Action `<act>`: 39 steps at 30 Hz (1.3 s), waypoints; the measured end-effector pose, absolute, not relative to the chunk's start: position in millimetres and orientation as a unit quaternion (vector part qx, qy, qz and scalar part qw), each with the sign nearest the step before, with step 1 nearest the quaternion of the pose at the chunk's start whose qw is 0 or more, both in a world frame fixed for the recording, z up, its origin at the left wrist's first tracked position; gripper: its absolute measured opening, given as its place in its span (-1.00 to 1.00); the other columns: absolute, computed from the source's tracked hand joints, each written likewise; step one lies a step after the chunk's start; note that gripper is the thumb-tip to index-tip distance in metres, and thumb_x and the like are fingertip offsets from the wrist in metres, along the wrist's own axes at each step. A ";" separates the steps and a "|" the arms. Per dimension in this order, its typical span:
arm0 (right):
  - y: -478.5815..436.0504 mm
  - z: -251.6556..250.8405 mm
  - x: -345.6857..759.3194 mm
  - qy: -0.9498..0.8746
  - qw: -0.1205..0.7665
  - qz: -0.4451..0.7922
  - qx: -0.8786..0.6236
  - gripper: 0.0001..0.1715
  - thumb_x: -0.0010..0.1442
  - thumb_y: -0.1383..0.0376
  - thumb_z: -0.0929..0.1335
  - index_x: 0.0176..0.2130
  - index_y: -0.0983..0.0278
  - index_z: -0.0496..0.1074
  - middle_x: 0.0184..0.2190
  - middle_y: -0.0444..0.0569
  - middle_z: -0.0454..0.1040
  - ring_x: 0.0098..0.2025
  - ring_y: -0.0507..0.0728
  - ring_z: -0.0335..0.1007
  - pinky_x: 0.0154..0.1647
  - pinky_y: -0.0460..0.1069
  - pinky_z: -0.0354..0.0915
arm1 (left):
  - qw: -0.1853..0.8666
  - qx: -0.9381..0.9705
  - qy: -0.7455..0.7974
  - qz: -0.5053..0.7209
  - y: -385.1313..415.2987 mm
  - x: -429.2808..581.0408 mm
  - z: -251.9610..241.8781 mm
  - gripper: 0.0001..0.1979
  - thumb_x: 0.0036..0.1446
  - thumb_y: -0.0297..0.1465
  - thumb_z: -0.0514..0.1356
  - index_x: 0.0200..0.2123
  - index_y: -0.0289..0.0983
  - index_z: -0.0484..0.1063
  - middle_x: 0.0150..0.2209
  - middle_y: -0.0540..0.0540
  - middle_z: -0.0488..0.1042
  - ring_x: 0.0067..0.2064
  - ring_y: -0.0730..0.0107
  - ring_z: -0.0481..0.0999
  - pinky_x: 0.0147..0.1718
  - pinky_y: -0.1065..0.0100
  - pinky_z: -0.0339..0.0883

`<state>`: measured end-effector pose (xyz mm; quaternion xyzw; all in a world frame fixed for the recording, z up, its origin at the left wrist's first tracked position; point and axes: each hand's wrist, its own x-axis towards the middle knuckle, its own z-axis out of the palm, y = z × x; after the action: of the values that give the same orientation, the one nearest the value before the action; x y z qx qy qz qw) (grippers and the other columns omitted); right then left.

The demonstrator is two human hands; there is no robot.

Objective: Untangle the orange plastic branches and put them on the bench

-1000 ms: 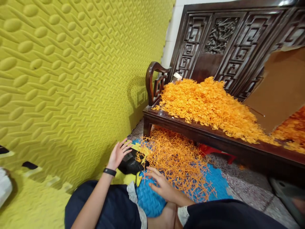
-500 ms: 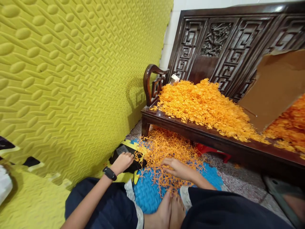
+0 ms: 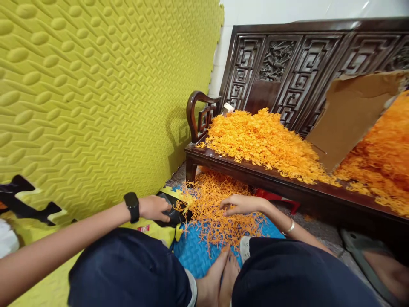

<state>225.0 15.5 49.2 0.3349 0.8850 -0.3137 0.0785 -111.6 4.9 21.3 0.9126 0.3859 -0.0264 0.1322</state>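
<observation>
My left hand (image 3: 155, 209), wearing a black wristband (image 3: 132, 207), reaches over a black thing (image 3: 174, 216) on the floor. Its fingers are loosely bent and apart; I cannot tell whether they touch it. Beside this lies a loose heap of thin, branching orange plastic pieces (image 3: 214, 198), spread over a blue foam mat (image 3: 194, 251). Just above the heap hovers my right hand (image 3: 238, 204), with a bracelet (image 3: 290, 226) at the wrist. Its fingers curve downward with a gap to the thumb, and no piece shows between them.
A dark carved wooden bench (image 3: 220, 158) carries a big pile of yellow-orange pieces (image 3: 255, 138). A cardboard sheet (image 3: 345, 115) separates it from a deeper orange pile (image 3: 388, 157). Yellow foam matting (image 3: 96, 106) lines the left. A red plastic thing (image 3: 281, 199) sits under the bench.
My left hand has moved left and slightly down, onto the black thing's near side. My right hand has risen a little, its forearm now further out. The camera view has shifted right.
</observation>
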 end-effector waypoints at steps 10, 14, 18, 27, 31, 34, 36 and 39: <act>6.8 53.2 169.2 0.917 0.178 -0.081 0.347 -0.69 0.15 0.32 0.30 -0.14 0.43 0.46 -0.19 0.27 0.50 -0.15 0.29 0.45 -0.21 0.06 0.29 | 0.023 0.963 0.269 -0.001 16.0 -42.5 -0.9 -0.80 0.02 -0.53 0.04 -0.56 -0.28 0.40 -0.49 -0.27 0.49 -0.35 0.14 0.43 -0.24 0.18 0.14; 0.4 64.4 159.8 0.916 0.204 -0.051 0.341 -0.72 0.12 0.31 0.33 -0.18 0.41 0.49 -0.24 0.25 0.53 -0.18 0.30 0.48 -0.26 0.05 0.31 | 0.004 0.975 0.221 0.003 7.7 -29.1 -14.9 -0.84 0.00 -0.51 0.09 -0.57 -0.29 0.40 -0.49 -0.28 0.50 -0.40 0.15 0.44 -0.28 0.19 0.14; 0.7 74.3 151.6 0.914 0.207 -0.028 0.348 -0.74 0.10 0.31 0.35 -0.20 0.37 0.50 -0.26 0.19 0.55 -0.21 0.24 0.49 -0.28 0.00 0.31 | -0.027 0.979 0.203 0.007 18.0 -27.8 -25.7 -0.81 0.00 -0.52 0.09 -0.61 -0.26 0.38 -0.55 -0.25 0.50 -0.43 0.16 0.45 -0.32 0.20 0.16; 18.4 74.2 165.5 0.907 0.204 -0.099 0.356 -0.69 0.13 0.27 0.33 -0.11 0.27 0.48 -0.21 0.00 0.55 -0.24 0.09 0.48 -0.30 -0.11 0.29 | -0.012 0.992 0.126 0.004 12.1 16.4 -47.5 -0.83 -0.09 -0.49 0.19 -0.67 -0.24 0.38 -0.60 -0.20 0.51 -0.52 0.21 0.46 -0.47 0.27 0.16; 48.0 71.5 198.0 0.881 0.172 -0.066 0.436 -0.76 0.02 0.35 0.40 -0.25 0.39 0.52 -0.31 0.12 0.56 -0.31 0.16 0.49 -0.35 -0.06 0.28 | -0.019 0.995 0.101 0.009 7.0 22.3 -48.6 -0.86 -0.08 -0.48 0.20 -0.64 -0.25 0.39 -0.58 -0.19 0.52 -0.50 0.20 0.48 -0.48 0.28 0.18; 65.8 64.9 215.9 0.871 0.093 -0.026 0.481 -0.84 0.03 0.35 0.38 -0.32 0.36 0.51 -0.35 0.11 0.54 -0.31 0.17 0.48 -0.32 -0.05 0.27 | -0.032 0.995 0.098 0.002 5.2 12.6 -56.5 -0.85 -0.11 -0.49 0.21 -0.66 -0.25 0.38 -0.60 -0.20 0.50 -0.53 0.18 0.48 -0.51 0.28 0.18; 73.7 58.5 223.9 0.870 0.010 -0.004 0.494 -0.81 0.15 0.31 0.30 -0.25 0.30 0.48 -0.30 0.03 0.53 -0.25 0.12 0.45 -0.26 -0.07 0.26 | -0.034 0.995 0.097 -0.006 4.6 3.3 -63.7 -0.82 -0.12 -0.48 0.22 -0.69 -0.24 0.35 -0.64 -0.20 0.48 -0.56 0.18 0.46 -0.55 0.29 0.17; 83.1 50.9 238.6 0.843 -0.125 0.042 0.522 -0.69 0.28 0.34 0.14 -0.14 0.31 0.40 -0.18 0.05 0.46 -0.14 0.09 0.38 -0.13 -0.06 0.23 | -0.022 0.995 0.101 -0.012 6.0 -9.7 -72.4 -0.84 -0.11 -0.47 0.21 -0.68 -0.25 0.38 -0.67 -0.20 0.47 -0.61 0.19 0.44 -0.59 0.30 0.16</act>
<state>238.6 83.1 50.9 0.5217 0.8428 0.0423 -0.1252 -9.7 6.0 -72.4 0.9945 0.1013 -0.0124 -0.0220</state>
